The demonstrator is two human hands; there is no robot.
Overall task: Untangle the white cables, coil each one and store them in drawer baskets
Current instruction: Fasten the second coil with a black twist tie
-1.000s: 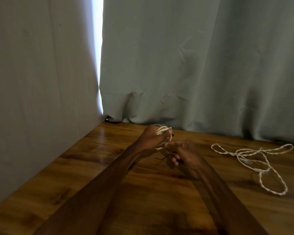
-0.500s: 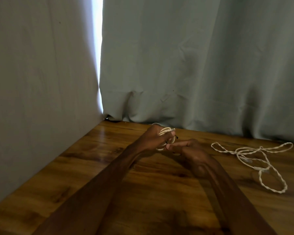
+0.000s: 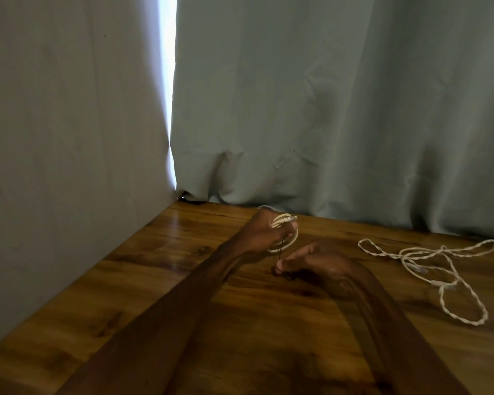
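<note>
One coiled white cable (image 3: pixel 282 220) sits gripped in the left hand (image 3: pixel 255 235) as the right hand (image 3: pixel 322 263), drawn just clear, pinches its dark tie (image 3: pixel 281 250) taut, binding apparently underway.

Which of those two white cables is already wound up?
The coiled cable in the left hand, where the right hand pinches a dark tie. The loose cable sprawls in twisted loops on the table.

The coiled cable (image 3: pixel 284 233), a small tight white ring, sat gripped in the left hand (image 3: pixel 258 233) above the table (image 3: pixel 183 280); a thin dark strand (image 3: pixel 281 250) ran from it to the right hand (image 3: pixel 320 260), which pinched it; the twisted cables (image 3: pixel 428 269) lay well apart rightward, flat, in loose loops.
</note>
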